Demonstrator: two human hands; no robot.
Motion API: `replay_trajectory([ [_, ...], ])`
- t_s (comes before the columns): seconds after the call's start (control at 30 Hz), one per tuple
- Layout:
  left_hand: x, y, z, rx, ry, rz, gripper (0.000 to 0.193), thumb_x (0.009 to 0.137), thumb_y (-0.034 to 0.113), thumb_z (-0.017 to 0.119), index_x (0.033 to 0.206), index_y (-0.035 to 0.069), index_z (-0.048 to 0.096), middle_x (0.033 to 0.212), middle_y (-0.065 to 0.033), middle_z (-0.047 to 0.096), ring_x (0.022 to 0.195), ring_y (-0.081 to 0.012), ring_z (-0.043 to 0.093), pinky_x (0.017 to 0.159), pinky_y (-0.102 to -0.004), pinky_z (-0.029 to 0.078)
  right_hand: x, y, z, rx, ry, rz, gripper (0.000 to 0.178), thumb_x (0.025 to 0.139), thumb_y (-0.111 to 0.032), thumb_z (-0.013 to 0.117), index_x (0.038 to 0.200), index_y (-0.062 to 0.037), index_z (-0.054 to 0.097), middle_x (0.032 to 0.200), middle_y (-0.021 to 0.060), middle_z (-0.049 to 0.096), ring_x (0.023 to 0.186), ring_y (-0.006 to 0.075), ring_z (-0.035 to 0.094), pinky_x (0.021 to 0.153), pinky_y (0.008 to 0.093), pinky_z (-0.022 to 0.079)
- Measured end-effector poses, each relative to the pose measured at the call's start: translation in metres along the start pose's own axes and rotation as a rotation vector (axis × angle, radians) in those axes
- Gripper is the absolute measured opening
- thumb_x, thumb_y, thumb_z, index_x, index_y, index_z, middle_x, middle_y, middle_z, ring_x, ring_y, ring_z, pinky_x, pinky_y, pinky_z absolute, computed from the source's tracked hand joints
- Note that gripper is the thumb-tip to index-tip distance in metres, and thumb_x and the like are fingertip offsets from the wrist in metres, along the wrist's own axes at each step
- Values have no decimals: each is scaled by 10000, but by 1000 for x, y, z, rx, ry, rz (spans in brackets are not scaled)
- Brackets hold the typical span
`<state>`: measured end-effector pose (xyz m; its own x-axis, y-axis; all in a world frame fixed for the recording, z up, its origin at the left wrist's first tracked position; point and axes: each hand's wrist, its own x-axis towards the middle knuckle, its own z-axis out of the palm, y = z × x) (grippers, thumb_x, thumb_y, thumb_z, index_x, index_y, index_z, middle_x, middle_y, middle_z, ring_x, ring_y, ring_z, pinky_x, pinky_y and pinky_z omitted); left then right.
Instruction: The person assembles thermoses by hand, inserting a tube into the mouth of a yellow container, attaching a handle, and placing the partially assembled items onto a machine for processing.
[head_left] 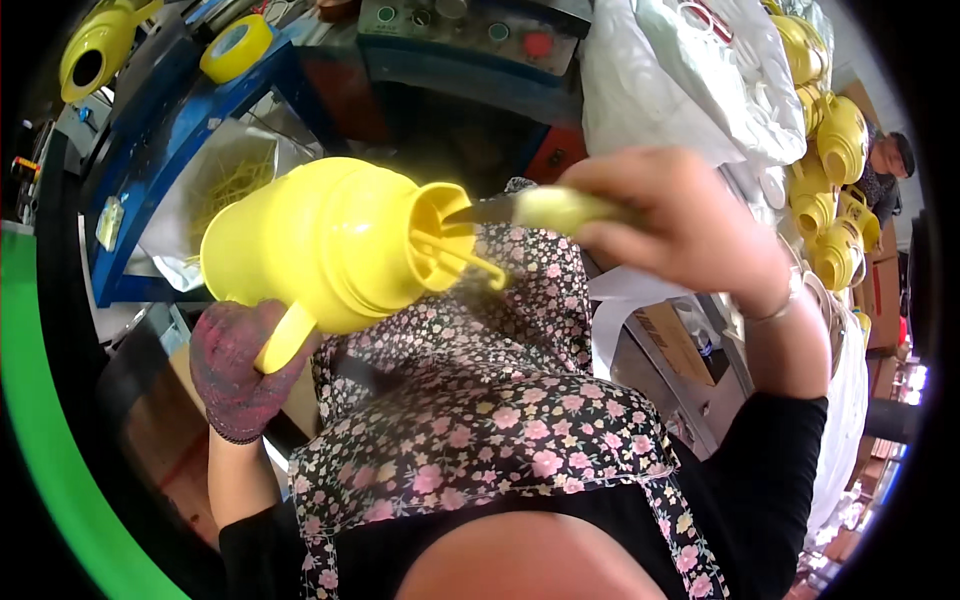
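Wearing a black floral apron (480,440), I hold a yellow jug shell (320,240) in the air before it, tipped sideways with its mouth toward my right. The gloved fingers of my left hand (245,360) are clasped at its handle; my right hand (660,215), blurred, is closed around a knife (535,210), blade at the rim. I judge the trimming partway: the shell is fully formed, but a hooked strip (460,254) juts from the mouth and seems left to cut away. The plastic is glossy, bright and ridged around the shoulder. Beyond, yellow scraps (240,185) lie in a white bag, and a tape roll (240,68) sits on the blue surface (180,150). Farther right, more yellow shells (840,140) are heaped; whether they are trimmed, I cannot tell.
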<state>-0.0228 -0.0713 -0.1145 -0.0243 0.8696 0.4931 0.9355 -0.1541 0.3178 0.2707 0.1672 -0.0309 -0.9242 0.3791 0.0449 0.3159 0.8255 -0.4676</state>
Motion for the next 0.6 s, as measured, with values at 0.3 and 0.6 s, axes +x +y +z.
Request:
replay_trajectory([
  [0.3, -28, -53, -18, 95, 166, -407, 404, 619, 106, 833, 974, 63, 647, 966, -123, 634, 887, -310, 599, 806, -427, 474, -6, 11, 15, 878, -355, 439, 271, 902, -164, 574, 1083, 34, 610, 776, 32, 619, 568, 82, 540, 480, 243, 430],
  [0.6, 9, -70, -43, 180, 256, 9, 521, 593, 56, 852, 1059, 84, 620, 1041, -110, 641, 1003, -317, 588, 888, -419, 465, 65, -44, 29, -270, 296, -393, 326, 734, -26, 679, 1050, -98, 647, 821, 60, 579, 705, 234, 594, 588, 321, 496],
])
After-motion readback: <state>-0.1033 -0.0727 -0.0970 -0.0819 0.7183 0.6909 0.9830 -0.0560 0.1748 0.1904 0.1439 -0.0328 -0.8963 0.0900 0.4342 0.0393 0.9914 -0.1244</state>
